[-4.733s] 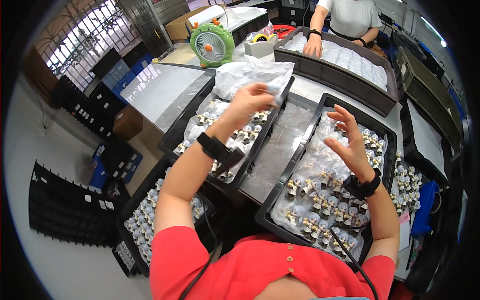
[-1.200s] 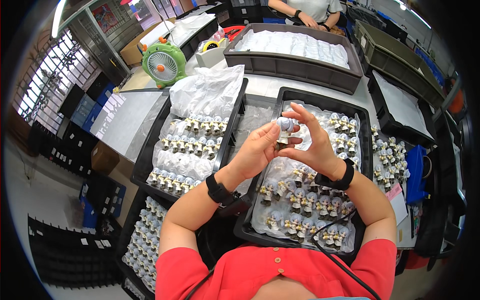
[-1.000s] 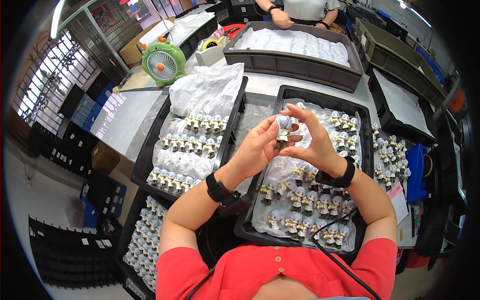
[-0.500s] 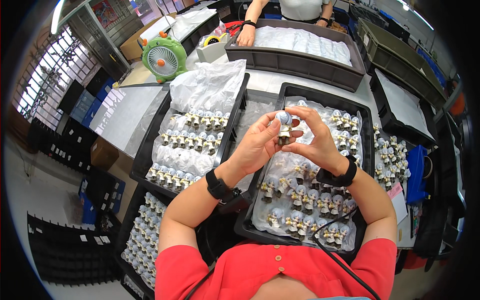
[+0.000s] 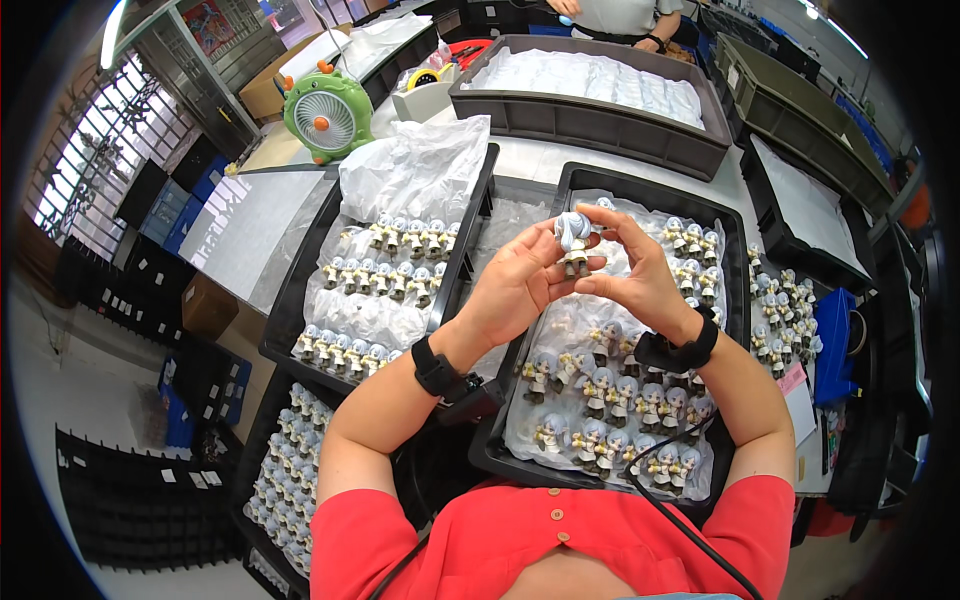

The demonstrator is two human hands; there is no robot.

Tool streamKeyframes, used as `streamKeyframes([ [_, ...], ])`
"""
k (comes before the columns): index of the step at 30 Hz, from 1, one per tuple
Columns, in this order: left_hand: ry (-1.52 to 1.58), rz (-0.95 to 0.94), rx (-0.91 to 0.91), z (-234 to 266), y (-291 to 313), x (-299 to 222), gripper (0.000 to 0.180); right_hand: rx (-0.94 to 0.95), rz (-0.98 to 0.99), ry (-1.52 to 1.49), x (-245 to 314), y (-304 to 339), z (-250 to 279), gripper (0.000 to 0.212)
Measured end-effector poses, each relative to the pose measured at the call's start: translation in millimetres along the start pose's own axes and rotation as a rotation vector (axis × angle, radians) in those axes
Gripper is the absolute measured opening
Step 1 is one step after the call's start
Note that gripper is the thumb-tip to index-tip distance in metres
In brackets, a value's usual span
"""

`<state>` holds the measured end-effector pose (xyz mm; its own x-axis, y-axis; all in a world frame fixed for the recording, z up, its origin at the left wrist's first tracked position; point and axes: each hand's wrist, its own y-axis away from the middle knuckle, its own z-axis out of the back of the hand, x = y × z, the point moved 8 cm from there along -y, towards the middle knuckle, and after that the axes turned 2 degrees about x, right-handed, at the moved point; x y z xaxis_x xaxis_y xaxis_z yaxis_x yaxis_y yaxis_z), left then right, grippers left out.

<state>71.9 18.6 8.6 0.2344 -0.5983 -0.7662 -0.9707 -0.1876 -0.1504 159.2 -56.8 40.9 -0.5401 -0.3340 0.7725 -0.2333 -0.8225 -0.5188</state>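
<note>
Between both hands, above the right-hand black tray (image 5: pixel 481 455), I hold one small figurine (image 5: pixel 574 243) with pale blue-grey hair, a white outfit and dark feet. My left hand (image 5: pixel 520 275) has its fingers curled against the figurine's left and lower side. My right hand (image 5: pixel 637 275) pinches it from the right, thumb low and forefinger near the head. Below my hands, rows of similar figurines (image 5: pixel 620 395) lie on white plastic film. In the left black tray (image 5: pixel 277 335) more figurines (image 5: pixel 405 278) lie in rows between film layers.
Loose figurines (image 5: pixel 782 310) crowd the table at right, beside a blue bin (image 5: pixel 833 345). Another figurine-filled tray (image 5: pixel 290 480) sits lower left. A green fan (image 5: pixel 327 115) and a large grey crate (image 5: pixel 590 118) stand at the back. A co-worker (image 5: pixel 625 15) is behind the crate. A black cable crosses my tray.
The figurine has turned in my fingers, now showing the long hair at its side. My left thumb has shifted off its front. The co-worker's hand has lifted out of the grey crate.
</note>
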Motion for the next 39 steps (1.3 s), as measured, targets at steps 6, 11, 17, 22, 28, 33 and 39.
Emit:
streamKeyframes([
  [6,-0.049,-0.025,0.024,-1,2,-2,0.044,0.028,0.035,0.026,6,-1,-3,0.068],
  [11,0.012,-0.043,0.069,0,0,1,0.050,0.044,-0.031,-0.097,-4,0,-6,0.068],
  [17,-0.132,-0.095,-0.099,11,7,-47,0.039,0.003,-0.028,-0.096,1,-4,0,0.072],
  [22,-0.587,-0.255,-0.517,95,29,-137,0.047,-0.075,-0.072,-0.078,-5,1,15,0.057],
  [28,-1.101,-0.276,-1.158,306,132,-199,0.035,-0.059,0.023,0.045,-1,-11,7,0.046],
  [33,-1.605,0.023,-1.215,314,107,-188,0.041,-0.083,0.006,0.152,-12,-7,18,0.041],
  [39,-1.595,0.088,-1.079,339,100,-172,0.035,-0.081,-0.032,0.128,-20,-10,18,0.040],
])
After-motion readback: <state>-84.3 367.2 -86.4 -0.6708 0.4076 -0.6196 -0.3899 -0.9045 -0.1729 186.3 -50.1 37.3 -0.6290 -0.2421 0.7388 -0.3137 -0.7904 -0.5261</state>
